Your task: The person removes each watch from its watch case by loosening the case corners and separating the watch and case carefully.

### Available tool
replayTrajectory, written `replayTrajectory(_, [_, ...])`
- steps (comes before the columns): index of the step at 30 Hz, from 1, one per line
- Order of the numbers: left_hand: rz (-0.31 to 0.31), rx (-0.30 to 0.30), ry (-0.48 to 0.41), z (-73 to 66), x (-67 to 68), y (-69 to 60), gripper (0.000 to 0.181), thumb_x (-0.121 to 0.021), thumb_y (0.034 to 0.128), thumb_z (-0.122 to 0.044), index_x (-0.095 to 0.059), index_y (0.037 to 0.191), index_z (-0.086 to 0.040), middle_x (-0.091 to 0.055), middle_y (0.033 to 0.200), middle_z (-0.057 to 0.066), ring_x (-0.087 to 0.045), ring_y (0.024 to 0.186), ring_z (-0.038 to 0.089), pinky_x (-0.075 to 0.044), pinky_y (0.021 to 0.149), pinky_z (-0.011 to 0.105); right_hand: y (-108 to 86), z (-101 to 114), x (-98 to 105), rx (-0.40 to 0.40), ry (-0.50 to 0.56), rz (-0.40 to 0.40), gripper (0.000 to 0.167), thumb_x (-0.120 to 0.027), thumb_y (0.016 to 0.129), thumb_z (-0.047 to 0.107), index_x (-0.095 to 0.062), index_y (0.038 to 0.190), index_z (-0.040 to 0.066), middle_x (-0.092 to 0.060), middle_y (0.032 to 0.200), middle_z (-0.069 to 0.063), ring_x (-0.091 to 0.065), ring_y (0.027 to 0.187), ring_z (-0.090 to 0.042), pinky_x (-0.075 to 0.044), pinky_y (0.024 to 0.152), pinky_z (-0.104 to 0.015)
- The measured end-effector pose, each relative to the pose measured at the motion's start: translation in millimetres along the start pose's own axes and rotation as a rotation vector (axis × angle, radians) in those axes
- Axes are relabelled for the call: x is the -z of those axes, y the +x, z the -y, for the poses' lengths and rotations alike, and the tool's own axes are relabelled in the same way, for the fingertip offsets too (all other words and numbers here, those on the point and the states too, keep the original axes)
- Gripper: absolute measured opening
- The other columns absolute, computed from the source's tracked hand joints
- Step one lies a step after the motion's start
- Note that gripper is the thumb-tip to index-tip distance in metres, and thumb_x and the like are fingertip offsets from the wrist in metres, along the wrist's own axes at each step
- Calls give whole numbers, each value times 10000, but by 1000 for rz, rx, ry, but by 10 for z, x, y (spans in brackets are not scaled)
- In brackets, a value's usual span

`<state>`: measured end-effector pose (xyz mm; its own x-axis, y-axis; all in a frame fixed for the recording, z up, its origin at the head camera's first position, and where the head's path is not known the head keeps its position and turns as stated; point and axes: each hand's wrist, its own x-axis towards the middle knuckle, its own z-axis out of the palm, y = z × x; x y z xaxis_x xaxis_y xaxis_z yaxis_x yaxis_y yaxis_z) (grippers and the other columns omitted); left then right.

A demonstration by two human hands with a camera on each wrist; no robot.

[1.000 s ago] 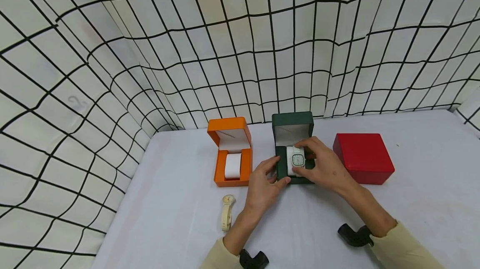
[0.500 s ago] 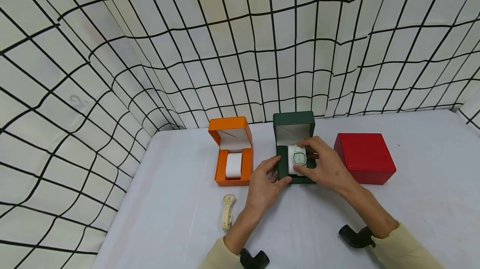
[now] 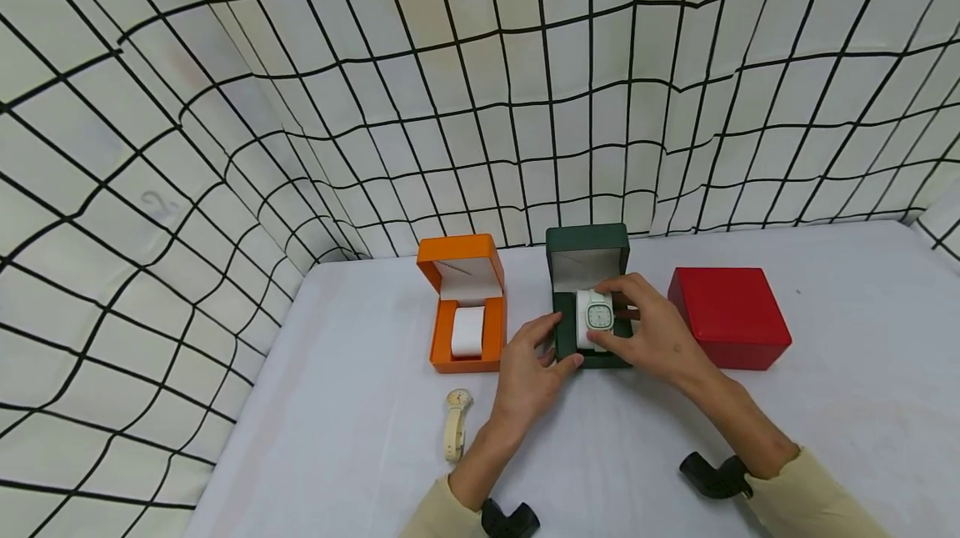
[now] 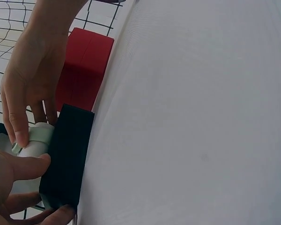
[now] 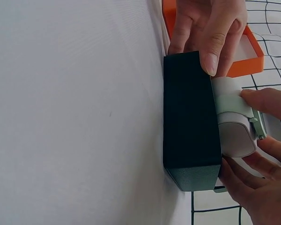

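Pale green watch: [image 3: 599, 317] wrapped around the white cushion [image 5: 234, 140] in the green box, dial facing up.
Right hand: [image 3: 648, 334] thumb and fingers bent in, pinching that watch on its cushion.
Left hand: [image 3: 528, 367] partly curled, gripping the left side of the green box [image 5: 192, 108], thumb at its near edge.
Green box: lid raised; whether the cushion is fully seated cannot be told.
Cream watch: [image 3: 454, 425] loose on the table [image 3: 337, 404], before the orange box.
Orange box: [image 3: 467, 366] open, its cushion [image 3: 468, 331] bare.
Red box: [image 3: 727, 304] closed, right of the green one.
Progress: one watch seems all but placed; the other remains unboxed.
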<state>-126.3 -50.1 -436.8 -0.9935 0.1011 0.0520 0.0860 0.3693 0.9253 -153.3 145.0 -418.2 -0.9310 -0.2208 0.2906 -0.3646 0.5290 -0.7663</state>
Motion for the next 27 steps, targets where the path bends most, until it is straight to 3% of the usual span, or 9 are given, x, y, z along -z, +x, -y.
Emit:
replayTrajectory(12, [-11,9,46,-26,16,-1,627,-841,863,-65,-606,1443,-50,-581,1431,182,-631,1324,325,-586,972,330,-26,11,0,-12,26,-4,607,-899,795,111,-613,1329,70,-609,1280,-132,-647,1087,-287,-613,933,-513])
replayTrajectory(18, [14,49,100,-72,40,11,575,-789,898,-52,-611,1445,-71,-572,1402,182,-634,1260,283,-600,966,308,-61,24,6,-12,54,-11,626,-905,794,118,-606,1342,81,-597,1310,-121,-611,1156,-283,-614,930,-503])
replayTrajectory(24, [18,50,164,-174,79,19,488,-689,955,-9,-628,1432,-92,-546,1412,169,-593,1237,293,-592,854,214,-90,50,15,-8,66,-33,648,-913,783,116,-602,1351,92,-596,1318,-117,-600,1186,-287,-613,925,-510])
replayTrajectory(27, [-16,31,138,-229,94,13,450,-656,988,-29,-638,1424,-139,-555,1387,137,-580,1200,269,-553,796,197,-99,73,7,-14,78,-35,654,-913,782,112,-600,1357,99,-595,1325,-113,-595,1195,-285,-611,928,-509])
